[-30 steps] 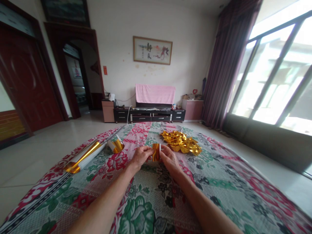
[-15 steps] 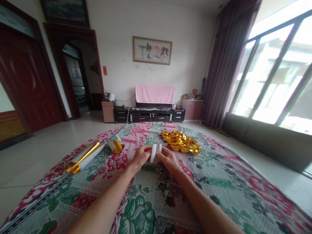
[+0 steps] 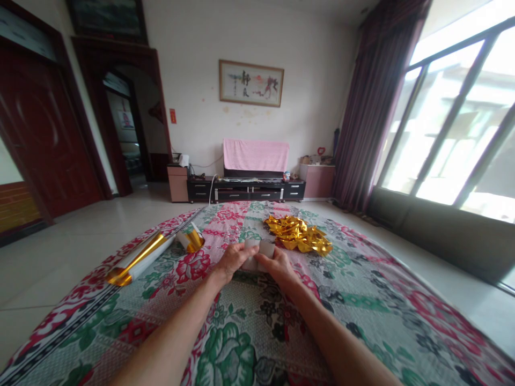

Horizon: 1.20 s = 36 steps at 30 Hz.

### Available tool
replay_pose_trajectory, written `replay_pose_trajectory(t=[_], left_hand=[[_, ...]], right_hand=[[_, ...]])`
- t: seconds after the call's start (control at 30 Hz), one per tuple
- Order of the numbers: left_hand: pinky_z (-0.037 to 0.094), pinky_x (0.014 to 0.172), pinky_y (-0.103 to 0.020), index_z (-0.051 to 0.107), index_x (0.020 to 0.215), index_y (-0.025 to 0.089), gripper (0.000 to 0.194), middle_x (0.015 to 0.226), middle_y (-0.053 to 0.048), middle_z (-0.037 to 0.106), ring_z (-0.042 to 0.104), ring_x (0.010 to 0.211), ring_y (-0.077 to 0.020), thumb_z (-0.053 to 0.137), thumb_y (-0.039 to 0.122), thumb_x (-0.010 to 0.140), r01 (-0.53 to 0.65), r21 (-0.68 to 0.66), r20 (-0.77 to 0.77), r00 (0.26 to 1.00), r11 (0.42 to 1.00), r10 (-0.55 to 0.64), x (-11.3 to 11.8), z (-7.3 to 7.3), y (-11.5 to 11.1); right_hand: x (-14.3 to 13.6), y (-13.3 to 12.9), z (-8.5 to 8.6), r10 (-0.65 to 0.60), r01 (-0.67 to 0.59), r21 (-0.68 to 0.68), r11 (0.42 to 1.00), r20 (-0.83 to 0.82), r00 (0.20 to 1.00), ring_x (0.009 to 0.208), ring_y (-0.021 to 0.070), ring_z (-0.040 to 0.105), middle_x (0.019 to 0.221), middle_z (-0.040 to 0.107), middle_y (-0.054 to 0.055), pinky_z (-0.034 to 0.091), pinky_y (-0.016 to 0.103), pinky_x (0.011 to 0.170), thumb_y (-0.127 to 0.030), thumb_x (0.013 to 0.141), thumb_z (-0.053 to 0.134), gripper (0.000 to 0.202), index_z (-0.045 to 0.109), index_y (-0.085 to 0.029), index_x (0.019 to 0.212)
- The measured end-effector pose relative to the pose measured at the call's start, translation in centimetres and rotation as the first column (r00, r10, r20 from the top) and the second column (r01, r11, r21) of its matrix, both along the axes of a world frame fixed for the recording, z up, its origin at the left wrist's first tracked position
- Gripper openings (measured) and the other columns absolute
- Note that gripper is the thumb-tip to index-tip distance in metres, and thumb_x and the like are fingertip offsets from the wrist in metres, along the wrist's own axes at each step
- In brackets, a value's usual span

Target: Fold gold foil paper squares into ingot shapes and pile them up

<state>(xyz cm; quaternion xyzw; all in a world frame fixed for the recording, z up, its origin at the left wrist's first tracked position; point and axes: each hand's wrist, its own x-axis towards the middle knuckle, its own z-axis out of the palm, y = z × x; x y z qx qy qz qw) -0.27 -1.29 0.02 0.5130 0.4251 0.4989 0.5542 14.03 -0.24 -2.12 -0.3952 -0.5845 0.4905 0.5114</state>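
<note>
Between my two hands is a small piece of pale grey-white paper (image 3: pixel 266 248) with a fold or gap down its middle. My left hand (image 3: pixel 233 261) pinches its left side, thumb on the near face. My right hand (image 3: pixel 278 262) grips the right side the same way. Just beyond my right hand lies a heap of folded gold foil paper pieces (image 3: pixel 298 235). Off to the left of my hands are a short curled sheet of gold foil paper (image 3: pixel 194 239) and a longer rolled one (image 3: pixel 139 258), both white on one side.
A flowered cloth (image 3: pixel 229 354) in red, green and grey covers the surface under my hands. Across the floor stand a low black cabinet (image 3: pixel 249 191) and a screen draped with a pink cloth (image 3: pixel 256 154). Windows and a purple curtain (image 3: pixel 354 118) are on the right.
The paper between my hands has flattened out and now shows two broader panels instead of narrow upright strips. My thumbs have shifted slightly over it. The foil pieces stay put.
</note>
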Motion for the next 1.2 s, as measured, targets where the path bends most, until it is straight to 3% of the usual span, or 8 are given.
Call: replay_pose_trajectory(t=[0.3,0.5,0.57,0.67,0.77,0.97,1.1,1.2], left_hand=[[0.039,0.045,-0.021,0.066,0.072,0.01,0.037,0.051,0.001,0.057,0.05,0.046,-0.0107,0.071,0.042,0.054,-0.231,0.017,-0.179,0.957,0.973,0.23,0.0,-0.2,0.5],[0.038,0.047,-0.02,0.064,0.07,0.011,0.028,0.055,0.0,0.057,0.051,0.05,-0.0111,0.065,0.038,0.06,-0.219,0.036,-0.329,0.919,0.975,0.219,-0.3,-0.2,0.6],[0.033,0.045,-0.019,0.063,0.066,0.012,0.024,0.051,0.001,0.053,0.048,0.049,-0.0103,0.062,0.036,0.062,-0.195,0.093,-0.467,0.858,0.976,0.216,-0.4,-0.3,0.6],[0.026,0.044,-0.019,0.058,0.055,0.013,0.023,0.046,0.003,0.044,0.043,0.048,-0.0094,0.06,0.034,0.063,-0.154,0.208,-0.675,0.692,0.966,0.255,-0.3,-0.3,0.6],[0.025,0.045,-0.02,0.056,0.054,0.014,0.023,0.046,0.003,0.043,0.043,0.05,-0.0094,0.056,0.032,0.067,-0.094,0.286,-0.765,0.576,0.954,0.286,0.0,-0.4,0.5],[0.037,0.057,-0.02,0.062,0.082,0.019,0.017,0.066,0.0,0.061,0.055,0.065,-0.013,0.054,0.031,0.073,0.014,0.418,-0.832,0.407,0.908,0.377,0.2,-0.8,0.3],[0.043,0.076,-0.025,0.051,0.117,0.023,0.045,0.101,-0.005,0.063,0.058,0.09,-0.0177,0.058,0.03,0.073,0.037,0.503,-0.805,0.384,0.864,0.452,0.0,-1.2,0.1],[0.044,0.084,-0.028,0.042,0.126,0.021,0.058,0.113,-0.008,0.057,0.055,0.101,-0.0201,0.061,0.029,0.071,0.058,0.565,-0.769,0.399,0.823,0.5,-0.2,-1.4,0.0]], right_hand=[[0.1,0.0,-0.1,0.024,-0.03,0.092,0.995,0.067,0.997,0.062,0.013,0.054,0.072,0.061,0.001,0.043,0.021,0.053,-0.035,0.067,0.061,0.033,0.059,-0.013,0.092],[0.6,0.1,0.4,-0.176,0.169,0.093,0.981,0.069,0.982,0.057,0.0103,0.051,0.076,0.059,0.0,0.04,0.019,0.047,-0.029,0.065,0.057,0.045,0.052,-0.013,0.108],[1.0,0.4,0.2,-0.183,0.175,0.1,0.98,0.085,0.979,0.056,0.01,0.051,0.073,0.058,0.0,0.039,0.019,0.047,-0.03,0.065,0.057,0.047,0.052,-0.014,0.108],[1.5,0.9,-0.1,-0.178,0.156,0.144,0.977,0.158,0.971,0.053,0.009,0.049,0.07,0.059,-0.001,0.038,0.019,0.047,-0.028,0.064,0.056,0.046,0.053,-0.013,0.108],[1.7,1.2,-0.3,-0.219,0.167,0.21,0.963,0.259,0.941,0.056,0.0102,0.052,0.072,0.061,0.001,0.039,0.02,0.05,-0.027,0.065,0.055,0.044,0.054,-0.013,0.107],[1.5,0.8,0.1,-0.337,0.193,0.335,0.922,0.453,0.825,0.059,0.0118,0.055,0.073,0.065,0.001,0.043,0.022,0.057,-0.022,0.066,0.053,0.037,0.058,-0.015,0.102],[1.2,0.6,0.2,-0.386,0.192,0.396,0.898,0.501,0.775,0.06,0.0125,0.058,0.073,0.066,0.001,0.043,0.022,0.06,-0.018,0.067,0.051,0.036,0.059,-0.016,0.102],[1.1,0.6,0.2,-0.412,0.179,0.437,0.882,0.527,0.743,0.059,0.0129,0.058,0.07,0.066,0.002,0.043,0.021,0.059,-0.017,0.067,0.049,0.036,0.06,-0.015,0.101]])
